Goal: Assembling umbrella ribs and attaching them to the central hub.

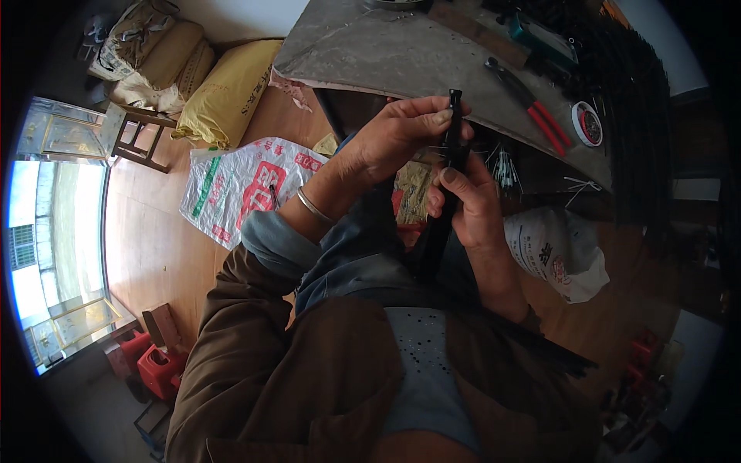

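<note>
A long, narrow black strip (440,235) runs upright between my hands, with a small black end piece at its top. My left hand (407,133) pinches it near that top end between thumb and fingers. Just below, my right hand (472,202) is closed round the strip, its thumb lying across the front. The strip's lower part hangs in shadow before my lap, and I cannot make out where it ends. Both hands are by the near edge of a grey worktable (347,46).
Red-handled pliers (532,108), a round tin (587,123) and a green box (544,42) lie on the table. Black strips (633,131) pile up at right. Thin rods (505,170) and a white bag (556,251) sit below. A printed plastic sheet (247,185) and yellow sack (231,89) lie left.
</note>
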`<state>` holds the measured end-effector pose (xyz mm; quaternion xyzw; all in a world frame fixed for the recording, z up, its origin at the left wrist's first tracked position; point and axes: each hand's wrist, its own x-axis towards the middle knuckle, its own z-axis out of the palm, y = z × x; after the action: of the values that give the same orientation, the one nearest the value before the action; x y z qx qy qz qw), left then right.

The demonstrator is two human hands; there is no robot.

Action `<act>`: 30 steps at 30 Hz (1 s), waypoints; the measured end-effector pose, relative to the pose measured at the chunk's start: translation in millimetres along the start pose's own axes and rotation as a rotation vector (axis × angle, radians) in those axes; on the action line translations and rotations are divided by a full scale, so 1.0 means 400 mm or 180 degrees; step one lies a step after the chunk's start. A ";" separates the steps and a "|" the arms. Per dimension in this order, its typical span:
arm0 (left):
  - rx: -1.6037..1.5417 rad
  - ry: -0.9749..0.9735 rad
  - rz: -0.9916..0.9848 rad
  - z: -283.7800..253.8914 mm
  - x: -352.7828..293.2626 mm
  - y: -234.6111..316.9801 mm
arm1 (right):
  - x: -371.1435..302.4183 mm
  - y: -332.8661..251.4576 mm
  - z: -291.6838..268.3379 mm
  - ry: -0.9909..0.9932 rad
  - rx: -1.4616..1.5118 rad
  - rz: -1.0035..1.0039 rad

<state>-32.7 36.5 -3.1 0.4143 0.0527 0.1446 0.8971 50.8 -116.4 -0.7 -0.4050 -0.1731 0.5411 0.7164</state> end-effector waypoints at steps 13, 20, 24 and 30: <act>0.1343 0.0934 -0.0041 0.065 -0.062 -0.021 | -0.002 0.015 -0.008 0.0382 -0.0553 -0.0137; 0.1294 0.1100 -0.0070 0.106 -0.073 -0.020 | -0.001 -0.025 -0.059 0.0185 -0.2344 -0.0544; 0.1137 0.0956 0.0057 0.096 -0.072 -0.029 | 0.033 -0.042 -0.089 -0.0320 -0.2101 -0.0188; 0.0857 0.0636 0.0112 0.081 -0.067 -0.052 | 0.024 -0.038 -0.118 -0.0459 -0.1141 0.0278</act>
<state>-46.6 -8.1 1.6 0.5152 0.1532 0.1924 0.8210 96.2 -127.3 -19.6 -0.4934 -0.2997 0.5598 0.5944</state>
